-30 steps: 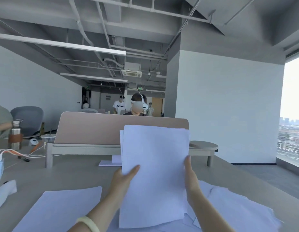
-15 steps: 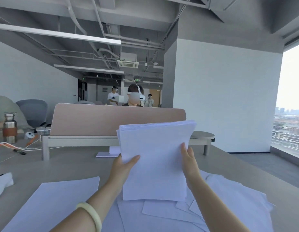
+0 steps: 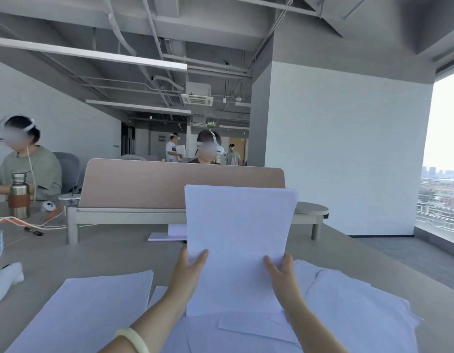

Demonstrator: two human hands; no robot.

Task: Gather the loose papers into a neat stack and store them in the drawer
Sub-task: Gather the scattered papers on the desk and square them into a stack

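Observation:
I hold a stack of white papers [image 3: 237,240] upright in front of me, its bottom edge down on the sheets on the desk. My left hand [image 3: 189,272] grips its left edge with the thumb on the front. My right hand [image 3: 282,272] grips the right edge the same way. More loose white sheets lie flat on the desk: a pile at the left [image 3: 86,309], scattered ones at the right [image 3: 353,309] and some under the stack [image 3: 246,329]. No drawer is in view.
The grey desk [image 3: 106,253] carries a pink divider screen [image 3: 170,184] on a low shelf, a metal bottle [image 3: 19,194], orange cables [image 3: 22,222] and a white cloth [image 3: 4,278] at the left. People sit behind and to the left. A window is at the right.
The stack tilted back and dropped onto the desk sheets, then stood upright again. My hands slid lower on its side edges. The camera turned left, bringing a seated person into view.

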